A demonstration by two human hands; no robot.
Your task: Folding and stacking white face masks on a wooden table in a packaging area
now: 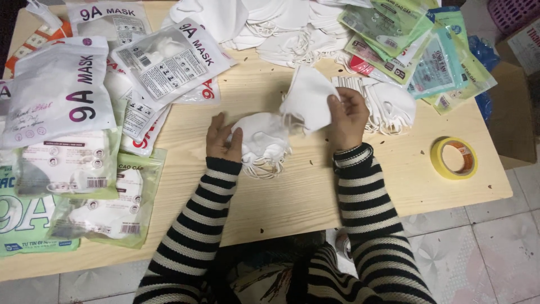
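Seen from above: pale wooden surface (292, 197) with light grain and a few dark specks, set over a floor of grey patterned tiles (484, 247).

Left hand (223, 139) pressed flat on a small stack of white masks (260, 143) near the middle of the surface, fingers (216, 122) spread and loose, not clenched, ear loops spilling out below the stack toward the near edge. Right hand (346, 117) raised just beside it, fingers (336, 107) pinched on a single white mask (308, 99), held tilted above the stack and overlapping its upper right corner.

Behind the right hand, touching the wrist area, a row of more white masks (388, 104). Farther back, a loose heap of white masks (270, 25) along the far edge. To the far right, fanned green and teal packets (416, 50). To the left, white printed packets (56, 90) overlapping one another, with filled clear-and-green packets (107, 208) reaching the near left edge. Roll of yellow tape (454, 158) lying flat near the right edge, well apart from both hands. Beyond that edge, a brown cardboard box (512, 112) and the corner of a pink basket (512, 11). Black-and-white striped sleeves (365, 191) on both arms.
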